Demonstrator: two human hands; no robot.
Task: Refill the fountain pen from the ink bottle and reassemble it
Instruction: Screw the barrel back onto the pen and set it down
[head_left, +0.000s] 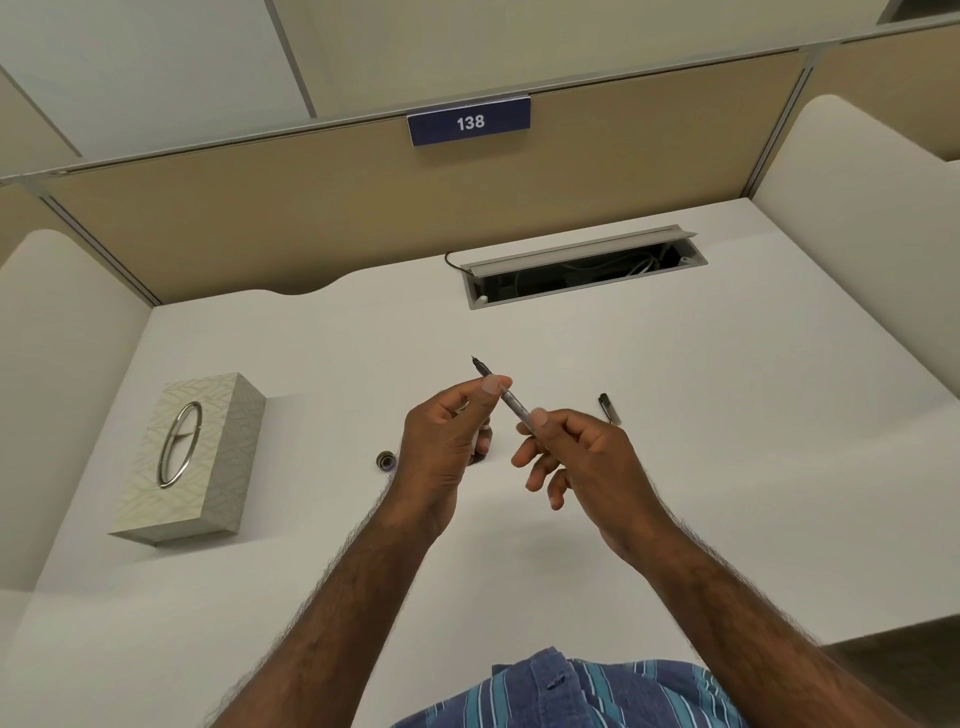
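A white desk (675, 415) in a beige study cubicle: both hands hold the fountain pen (511, 402) above its middle.

The left hand (447, 441) pinches the slim smooth barrel near the nib; the right hand (576, 447) pinches its rear end. To rejoin it, keep both halves in line and twist gently. The dark cap (609, 408) lies toward the right edge, a small round bottle lid (385, 460) just left of the hands, a textured tissue box (189, 457) near the left edge.

Both bare forearms reach forward and converge above the desk. The left hand (441, 441) pinches the pen (506, 397) between thumb and forefinger near its nib end; the right hand (576, 457) pinches the rear end likewise, its remaining fingers loosely curled below.
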